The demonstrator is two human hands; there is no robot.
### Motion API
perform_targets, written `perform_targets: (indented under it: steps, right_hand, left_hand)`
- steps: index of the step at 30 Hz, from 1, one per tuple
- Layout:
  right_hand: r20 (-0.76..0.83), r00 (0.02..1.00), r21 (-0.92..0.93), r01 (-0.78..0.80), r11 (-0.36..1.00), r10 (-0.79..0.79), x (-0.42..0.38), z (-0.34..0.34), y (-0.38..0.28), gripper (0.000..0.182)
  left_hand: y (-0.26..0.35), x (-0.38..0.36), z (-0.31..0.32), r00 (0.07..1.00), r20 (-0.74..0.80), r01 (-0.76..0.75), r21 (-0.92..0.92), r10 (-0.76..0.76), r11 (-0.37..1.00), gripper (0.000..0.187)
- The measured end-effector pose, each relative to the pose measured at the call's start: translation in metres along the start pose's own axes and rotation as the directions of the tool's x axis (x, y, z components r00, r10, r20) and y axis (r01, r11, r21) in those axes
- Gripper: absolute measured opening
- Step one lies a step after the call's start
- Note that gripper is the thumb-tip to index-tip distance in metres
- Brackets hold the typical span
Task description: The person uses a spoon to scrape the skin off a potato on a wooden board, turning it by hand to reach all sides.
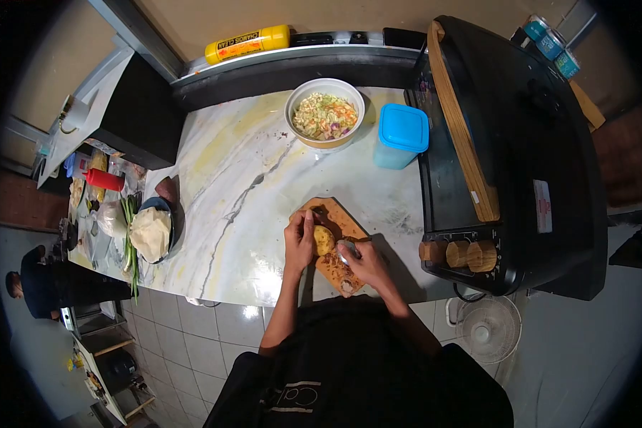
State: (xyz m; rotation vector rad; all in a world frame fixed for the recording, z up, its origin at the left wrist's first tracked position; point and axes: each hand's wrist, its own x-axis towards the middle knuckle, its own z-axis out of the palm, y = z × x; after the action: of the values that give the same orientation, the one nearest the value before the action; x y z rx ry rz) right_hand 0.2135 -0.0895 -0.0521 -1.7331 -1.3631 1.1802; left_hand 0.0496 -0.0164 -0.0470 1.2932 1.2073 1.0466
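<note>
My left hand (300, 239) is closed around a yellow-brown potato (324, 241), holding it above a wooden cutting board (354, 229). Close against the potato's right side, my right hand (366, 262) grips a small silvery tool (347, 250). The fingers cover most of that tool, so its exact kind does not show. Dark brown scraps lie scattered over the board around both hands. At the board's near end there is a small pale piece (347, 286).
Behind the board stand a bowl of shredded vegetables (294, 107) and a blue-lidded container (404, 128). A large black oven (521, 157) borders the right side. To the left are a plate of pale sheets (151, 234), green onions (130, 242) and a red bottle (105, 180). Another person (39, 284) stands far left.
</note>
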Motion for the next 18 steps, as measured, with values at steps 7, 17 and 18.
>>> perform_targets:
  steps: [7, 17, 18]
  right_hand:
    - [-0.065, 0.997, 0.109, 0.051, 0.993, -0.044, 0.005, 0.009, 0.01, 0.047]
    - [-0.022, 0.998, 0.031, 0.057, 0.998, -0.056, 0.002, -0.004, -0.017, 0.041]
    - [-0.007, 0.999, -0.009, 0.041, 0.999, -0.041, 0.004, -0.005, -0.015, 0.04]
  left_hand:
    - [0.002, -0.001, 0.004, 0.999, -0.036, -0.02, 0.026, 0.021, 0.999, 0.032]
    - [0.008, -0.005, 0.02, 0.987, -0.161, -0.017, -0.052, 0.009, 0.999, 0.024]
    - [0.007, -0.006, 0.02, 0.986, -0.164, -0.027, -0.057, 0.018, 0.998, 0.024]
